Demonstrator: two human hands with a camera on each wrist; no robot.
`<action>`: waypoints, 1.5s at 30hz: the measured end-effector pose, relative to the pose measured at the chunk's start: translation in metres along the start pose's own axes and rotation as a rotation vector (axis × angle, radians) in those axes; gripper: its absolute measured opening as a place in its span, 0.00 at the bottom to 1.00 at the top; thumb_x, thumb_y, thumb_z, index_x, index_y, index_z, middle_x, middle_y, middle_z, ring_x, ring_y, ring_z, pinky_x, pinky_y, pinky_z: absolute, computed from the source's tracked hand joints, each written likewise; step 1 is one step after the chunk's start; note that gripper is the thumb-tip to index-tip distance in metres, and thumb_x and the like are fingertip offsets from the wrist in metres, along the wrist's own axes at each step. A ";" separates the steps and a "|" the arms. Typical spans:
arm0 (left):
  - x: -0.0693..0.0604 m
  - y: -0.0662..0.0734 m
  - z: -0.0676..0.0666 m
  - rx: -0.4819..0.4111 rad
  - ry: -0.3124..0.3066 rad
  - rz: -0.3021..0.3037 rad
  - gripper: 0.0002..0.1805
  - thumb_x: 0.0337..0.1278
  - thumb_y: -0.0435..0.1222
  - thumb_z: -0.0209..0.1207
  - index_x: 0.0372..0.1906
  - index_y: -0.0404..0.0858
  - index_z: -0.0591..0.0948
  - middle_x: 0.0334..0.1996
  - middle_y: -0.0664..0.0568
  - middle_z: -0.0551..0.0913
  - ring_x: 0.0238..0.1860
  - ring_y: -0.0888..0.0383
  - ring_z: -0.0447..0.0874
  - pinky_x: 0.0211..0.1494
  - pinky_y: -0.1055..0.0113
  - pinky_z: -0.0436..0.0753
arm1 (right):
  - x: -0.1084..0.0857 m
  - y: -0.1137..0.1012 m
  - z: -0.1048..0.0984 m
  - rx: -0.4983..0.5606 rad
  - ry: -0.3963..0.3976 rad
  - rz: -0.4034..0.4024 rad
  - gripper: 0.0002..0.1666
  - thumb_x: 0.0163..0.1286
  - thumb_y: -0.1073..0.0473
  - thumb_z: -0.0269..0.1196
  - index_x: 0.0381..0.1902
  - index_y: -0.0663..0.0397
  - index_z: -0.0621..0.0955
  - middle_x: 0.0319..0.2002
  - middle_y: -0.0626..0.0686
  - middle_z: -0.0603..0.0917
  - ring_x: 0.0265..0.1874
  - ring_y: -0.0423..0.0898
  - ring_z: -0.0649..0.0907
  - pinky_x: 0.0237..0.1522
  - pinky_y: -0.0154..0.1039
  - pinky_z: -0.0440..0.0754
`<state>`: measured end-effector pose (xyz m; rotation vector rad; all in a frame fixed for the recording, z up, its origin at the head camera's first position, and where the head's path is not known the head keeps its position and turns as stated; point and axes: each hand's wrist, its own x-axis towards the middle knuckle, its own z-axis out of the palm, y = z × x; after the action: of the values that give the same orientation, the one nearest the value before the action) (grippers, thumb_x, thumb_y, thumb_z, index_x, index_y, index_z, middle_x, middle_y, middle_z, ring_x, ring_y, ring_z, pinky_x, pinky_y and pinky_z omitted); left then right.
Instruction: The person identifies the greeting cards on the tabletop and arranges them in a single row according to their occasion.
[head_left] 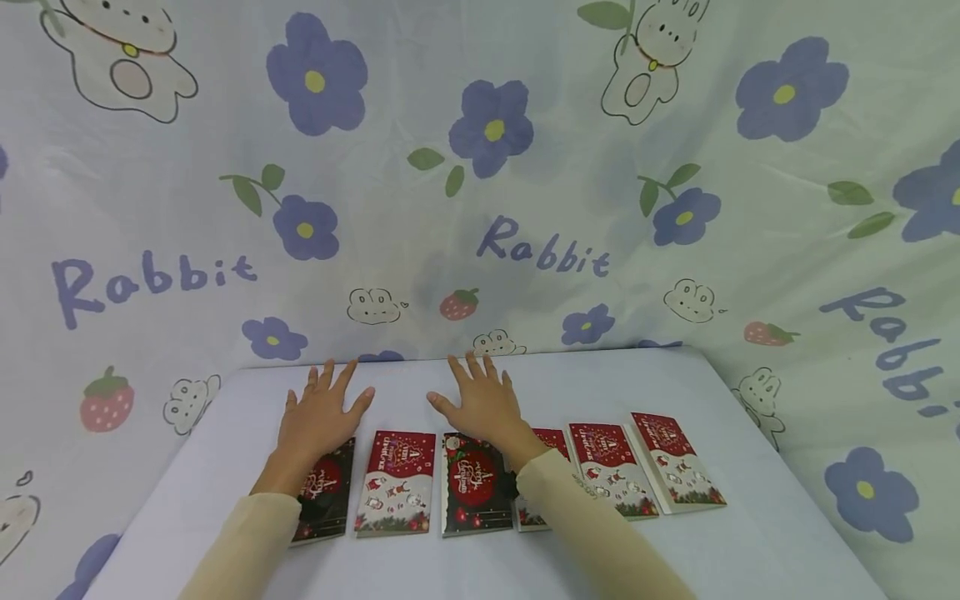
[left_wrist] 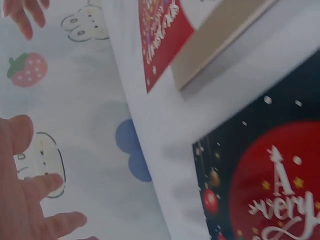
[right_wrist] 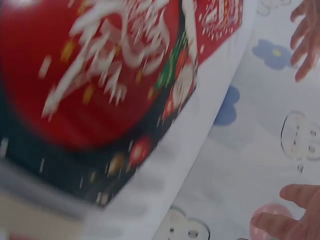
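Observation:
My left hand point(head_left: 318, 421) is spread with straight fingers beyond the leftmost card, a black and red Christmas card point(head_left: 339, 492) partly covered by my wrist. My right hand point(head_left: 486, 407), also spread and holding nothing, is beyond a second black Christmas card point(head_left: 474, 479). Between these two lies a red and white Christmas card point(head_left: 395, 483). Under my right forearm another red card point(head_left: 553, 440) is mostly hidden. Farther right are a red and white card point(head_left: 611, 467) and a slightly opened one point(head_left: 678, 458). Whether either hand touches the table cannot be told.
The cards lie in a row on a white table point(head_left: 757, 533). A white curtain point(head_left: 405, 250) with purple flowers, rabbits and strawberries hangs behind the table's far edge and round its sides.

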<state>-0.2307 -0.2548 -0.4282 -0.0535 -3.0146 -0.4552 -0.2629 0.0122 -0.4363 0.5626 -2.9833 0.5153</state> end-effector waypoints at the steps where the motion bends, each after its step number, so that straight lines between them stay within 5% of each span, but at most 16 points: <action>1: -0.002 -0.003 0.000 0.000 0.001 -0.001 0.46 0.78 0.64 0.41 0.83 0.36 0.57 0.80 0.26 0.49 0.79 0.22 0.43 0.72 0.20 0.44 | 0.000 -0.005 0.002 0.000 0.001 -0.002 0.49 0.77 0.24 0.47 0.85 0.43 0.60 0.83 0.57 0.58 0.81 0.63 0.56 0.76 0.68 0.58; 10: -0.021 -0.026 0.001 -0.027 0.015 -0.004 0.45 0.79 0.62 0.44 0.81 0.31 0.59 0.77 0.23 0.57 0.74 0.21 0.57 0.67 0.20 0.59 | -0.002 -0.040 0.018 0.132 0.000 -0.044 0.50 0.77 0.27 0.53 0.83 0.51 0.63 0.81 0.60 0.63 0.79 0.61 0.62 0.75 0.61 0.64; 33: -0.052 -0.060 0.002 -0.159 -0.043 -0.060 0.35 0.79 0.46 0.54 0.72 0.20 0.67 0.69 0.20 0.68 0.67 0.22 0.68 0.64 0.27 0.70 | -0.005 -0.092 0.055 0.523 -0.047 -0.168 0.43 0.75 0.36 0.64 0.78 0.52 0.70 0.75 0.51 0.74 0.74 0.48 0.72 0.73 0.45 0.71; 45: -0.059 -0.076 0.009 -0.214 -0.066 -0.056 0.30 0.77 0.40 0.58 0.68 0.19 0.70 0.63 0.21 0.74 0.63 0.24 0.74 0.62 0.30 0.75 | -0.007 -0.107 0.074 0.740 -0.125 -0.090 0.41 0.72 0.39 0.69 0.74 0.56 0.75 0.71 0.50 0.78 0.65 0.49 0.82 0.60 0.38 0.81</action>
<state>-0.1763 -0.3262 -0.4650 0.0016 -3.0247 -0.7946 -0.2173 -0.1041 -0.4740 0.7793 -2.7773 1.6418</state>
